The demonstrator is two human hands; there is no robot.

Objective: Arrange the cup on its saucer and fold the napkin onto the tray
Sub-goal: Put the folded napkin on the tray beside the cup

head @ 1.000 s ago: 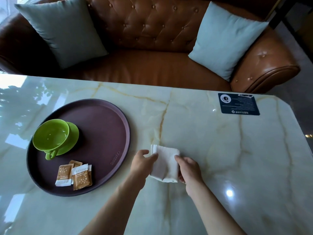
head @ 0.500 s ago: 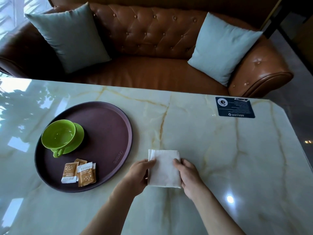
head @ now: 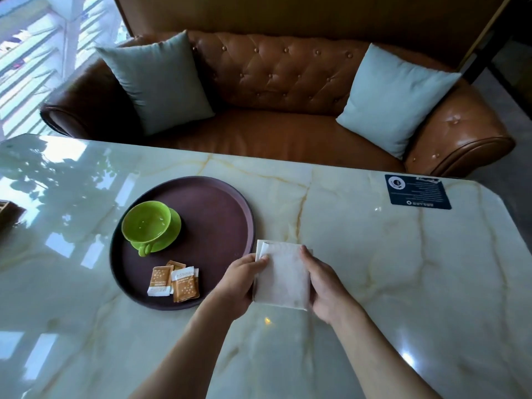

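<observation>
Folded napkin (head: 283, 276) on the worktop (head: 388, 269), just beside the tray (head: 218, 203) at its 4 o'clock. Left hand (head: 240, 283) grips the napkin's 9 o'clock edge, right hand (head: 322, 286) its 3 o'clock edge. Cup (head: 146, 221) sits on its saucer (head: 174, 230) at the tray's 9 o'clock; 3 sachets (head: 175, 282) lie at 6 o'clock.
</observation>
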